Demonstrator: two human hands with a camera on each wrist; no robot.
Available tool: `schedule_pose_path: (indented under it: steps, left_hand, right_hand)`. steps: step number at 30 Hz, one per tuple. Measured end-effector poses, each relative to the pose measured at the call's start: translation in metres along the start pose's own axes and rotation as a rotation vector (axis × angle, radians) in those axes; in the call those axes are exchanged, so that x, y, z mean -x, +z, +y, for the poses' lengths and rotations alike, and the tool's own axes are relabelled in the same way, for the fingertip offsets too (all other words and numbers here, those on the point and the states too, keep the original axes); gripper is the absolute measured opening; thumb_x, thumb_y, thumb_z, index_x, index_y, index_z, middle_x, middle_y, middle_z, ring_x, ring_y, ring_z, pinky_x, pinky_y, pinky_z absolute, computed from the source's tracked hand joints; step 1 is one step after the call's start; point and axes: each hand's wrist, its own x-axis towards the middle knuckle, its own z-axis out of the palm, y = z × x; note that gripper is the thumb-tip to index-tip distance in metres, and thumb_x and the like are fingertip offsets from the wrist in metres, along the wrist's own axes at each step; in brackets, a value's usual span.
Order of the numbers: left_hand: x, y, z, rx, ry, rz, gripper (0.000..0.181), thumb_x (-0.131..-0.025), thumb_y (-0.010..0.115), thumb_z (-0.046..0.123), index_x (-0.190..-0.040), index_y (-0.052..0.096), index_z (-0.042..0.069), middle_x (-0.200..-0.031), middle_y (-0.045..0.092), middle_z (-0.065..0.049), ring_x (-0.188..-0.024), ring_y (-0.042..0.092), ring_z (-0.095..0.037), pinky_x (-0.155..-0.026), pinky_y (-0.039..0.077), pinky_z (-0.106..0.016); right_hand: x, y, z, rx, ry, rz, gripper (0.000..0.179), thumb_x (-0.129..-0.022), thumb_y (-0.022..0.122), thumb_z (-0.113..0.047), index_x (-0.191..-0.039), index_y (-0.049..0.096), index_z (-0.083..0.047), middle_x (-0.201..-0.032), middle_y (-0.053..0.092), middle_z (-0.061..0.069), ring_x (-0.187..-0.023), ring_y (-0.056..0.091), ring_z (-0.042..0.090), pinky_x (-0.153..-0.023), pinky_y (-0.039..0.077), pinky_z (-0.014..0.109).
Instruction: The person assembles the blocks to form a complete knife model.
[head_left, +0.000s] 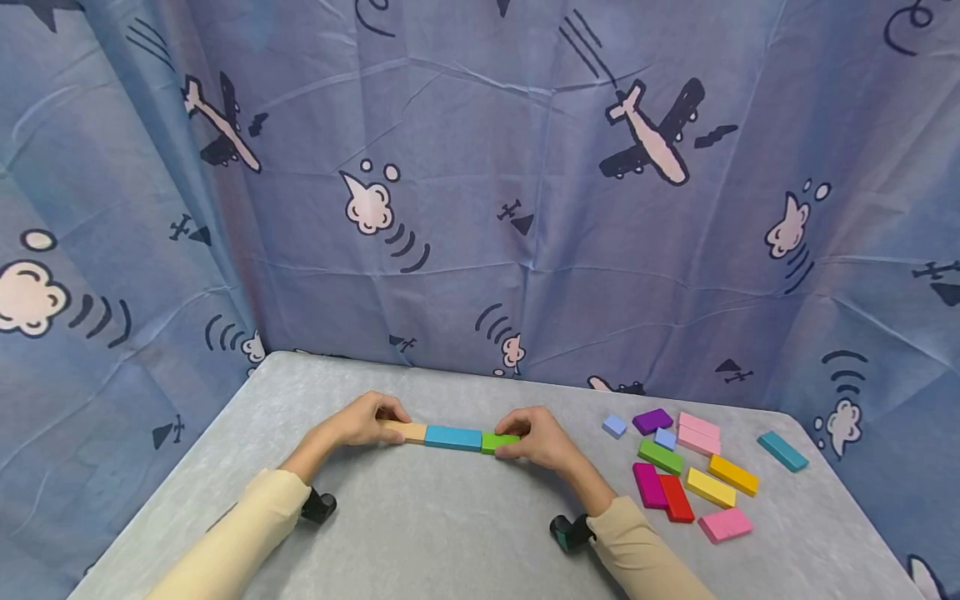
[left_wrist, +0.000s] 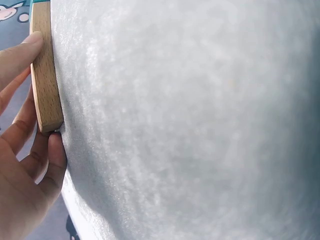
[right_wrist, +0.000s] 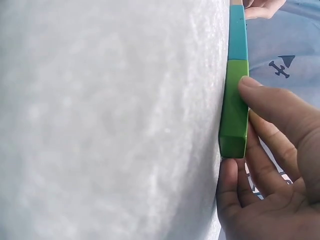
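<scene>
So my left hand (head_left: 367, 421) pinches the plain wooden block (head_left: 408, 432), my right hand (head_left: 543, 437) the green block (head_left: 493, 442), blue block (head_left: 453, 438) butted between on the table (head_left: 450, 533). Guessing the two-ended grip keeps the row straight. Loose coloured blocks (head_left: 710, 487) sit off right, not blocking me.

Free room is left on the counter (head_left: 427, 533) between the sleeves (head_left: 243, 521); passage across the middle is blocked by the end-to-end wooden block (head_left: 414, 432), blue block (head_left: 453, 438) and green block (head_left: 491, 443), flanked by the left hand (head_left: 366, 421) and the right hand (head_left: 543, 442); at right, only narrow gaps are left among the scattered blocks (head_left: 710, 487). Behind, reach is bounded by the curtain (head_left: 450, 267).
</scene>
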Motion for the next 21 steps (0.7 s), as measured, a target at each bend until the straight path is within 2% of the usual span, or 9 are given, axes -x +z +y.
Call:
schedule_pose_path:
  steps: [5,17,21]
  left_hand:
    - [-0.0009,0.0005,-0.0023,0.0,-0.007,0.0,0.019,-0.083,0.084,0.003,-0.101,0.077,0.002,-0.092,0.07,-0.002,-0.081,0.061,-0.014,-0.076,0.05,-0.032]
    - [-0.0015,-0.0013,-0.0024,0.015,-0.014,-0.006,0.019,-0.083,0.084,0.004,-0.1,0.077,0.004,-0.092,0.07,-0.001,-0.082,0.061,-0.014,-0.077,0.05,-0.032]
    - [-0.0013,-0.0016,-0.0016,0.011,-0.014,-0.007,0.019,-0.083,0.084,0.004,-0.1,0.077,0.004,-0.092,0.07,-0.001,-0.082,0.061,-0.015,-0.077,0.05,-0.032]
  right_hand:
    - [-0.0007,0.0018,-0.0002,0.014,0.028,0.007,0.024,-0.074,0.088,0.004,-0.094,0.076,0.002,-0.088,0.071,0.008,-0.075,0.059,0.017,-0.065,0.047,0.028]
    - [-0.0032,0.0009,0.0009,0.022,0.02,-0.007,0.023,-0.074,0.087,0.004,-0.094,0.076,0.002,-0.087,0.072,0.006,-0.075,0.06,0.015,-0.064,0.048,0.027]
    - [-0.0032,-0.0004,0.0015,0.002,0.001,-0.029,0.025,-0.075,0.087,0.003,-0.097,0.075,0.004,-0.09,0.072,0.009,-0.077,0.061,0.017,-0.066,0.048,0.027]
